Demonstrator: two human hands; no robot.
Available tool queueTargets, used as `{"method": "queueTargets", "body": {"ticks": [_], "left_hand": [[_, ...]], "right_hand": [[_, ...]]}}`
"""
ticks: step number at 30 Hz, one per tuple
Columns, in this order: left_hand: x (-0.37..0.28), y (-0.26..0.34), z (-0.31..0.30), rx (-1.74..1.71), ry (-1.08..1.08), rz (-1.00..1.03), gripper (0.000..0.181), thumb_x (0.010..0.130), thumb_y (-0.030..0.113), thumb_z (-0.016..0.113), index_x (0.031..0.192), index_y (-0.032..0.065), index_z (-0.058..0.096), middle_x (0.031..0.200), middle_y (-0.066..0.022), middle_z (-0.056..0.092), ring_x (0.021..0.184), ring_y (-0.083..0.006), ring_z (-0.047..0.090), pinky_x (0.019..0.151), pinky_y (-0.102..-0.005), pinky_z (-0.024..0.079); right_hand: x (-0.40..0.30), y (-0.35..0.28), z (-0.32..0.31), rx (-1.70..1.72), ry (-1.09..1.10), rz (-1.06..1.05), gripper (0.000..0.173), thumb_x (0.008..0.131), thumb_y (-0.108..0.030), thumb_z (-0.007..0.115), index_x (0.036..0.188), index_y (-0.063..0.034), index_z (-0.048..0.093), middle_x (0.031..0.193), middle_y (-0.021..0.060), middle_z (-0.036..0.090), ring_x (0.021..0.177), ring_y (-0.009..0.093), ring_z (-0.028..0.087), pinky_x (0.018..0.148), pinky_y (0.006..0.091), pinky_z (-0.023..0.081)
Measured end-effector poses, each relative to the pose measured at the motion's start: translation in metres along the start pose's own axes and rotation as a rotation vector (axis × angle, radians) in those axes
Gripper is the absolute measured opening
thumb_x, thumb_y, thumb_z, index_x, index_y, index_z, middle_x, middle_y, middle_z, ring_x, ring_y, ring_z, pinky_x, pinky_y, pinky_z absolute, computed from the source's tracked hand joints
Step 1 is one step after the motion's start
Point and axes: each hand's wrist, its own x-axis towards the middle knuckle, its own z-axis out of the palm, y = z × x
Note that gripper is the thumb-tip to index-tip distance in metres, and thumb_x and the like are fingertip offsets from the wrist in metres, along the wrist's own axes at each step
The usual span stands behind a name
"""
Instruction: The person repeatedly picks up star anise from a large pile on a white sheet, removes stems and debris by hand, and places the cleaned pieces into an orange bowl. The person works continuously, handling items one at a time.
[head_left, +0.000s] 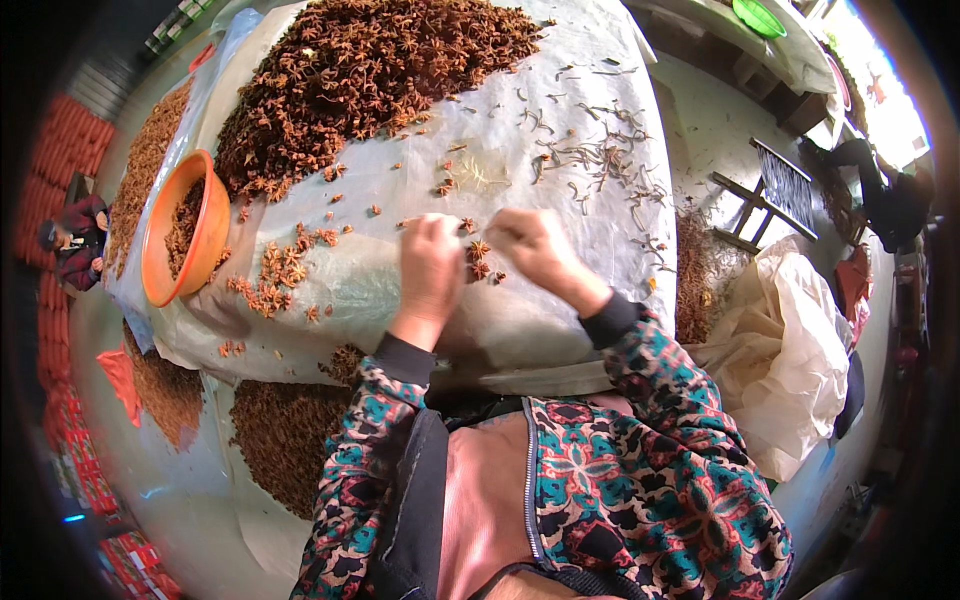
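My left hand (433, 264) and my right hand (541, 247) are a little above a sheet-covered table (360, 270), fingers curled. Both are blurred, and I cannot tell whether anything is between the fingertips. A few star anise pods (478, 251) lie in the gap between the hands. Beyond them rises a large heap of dark star anise (360, 75). Left of my left hand is a small group of paler star anise (279, 270). Thin stalks (600, 154) are scattered across the right part of the sheet, past my right hand.
An orange plastic basin (212, 232) holding brown pieces stands tilted at the table's left edge. Dark heaps (285, 435) lie on the floor nearby. On the right are a crumpled white sack (787, 360) and a stool (772, 191). One person (79, 240) is at far left, another (892, 187) at right.
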Motion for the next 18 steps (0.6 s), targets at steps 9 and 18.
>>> {"method": "queueTargets", "body": {"ticks": [9, 18], "left_hand": [[0.009, -0.008, 0.001, -0.027, -0.135, -0.05, 0.049, 0.084, 0.039, 0.077, 0.12, 0.0072, 0.066, 0.132, -0.016, 0.057, 0.124, -0.0384, 0.05, 0.109, -0.0544, 0.037], [-0.022, -0.071, 0.004, 0.479, -0.305, -0.328, 0.051, 0.094, 0.032, 0.066, 0.138, 0.0081, 0.053, 0.149, -0.0218, 0.046, 0.141, -0.0437, 0.039, 0.11, -0.067, 0.029]], "right_hand": [[0.069, 0.114, -0.058, -1.001, 0.013, -0.159, 0.016, 0.085, -0.029, 0.071, 0.096, -0.0187, 0.077, 0.098, 0.0012, 0.067, 0.103, 0.023, 0.062, 0.094, 0.0439, 0.041], [0.089, 0.069, -0.001, -0.04, 0.004, 0.193, 0.031, 0.089, -0.028, 0.072, 0.11, -0.0057, 0.068, 0.113, 0.0134, 0.07, 0.119, 0.033, 0.059, 0.108, 0.0521, 0.038]]}}
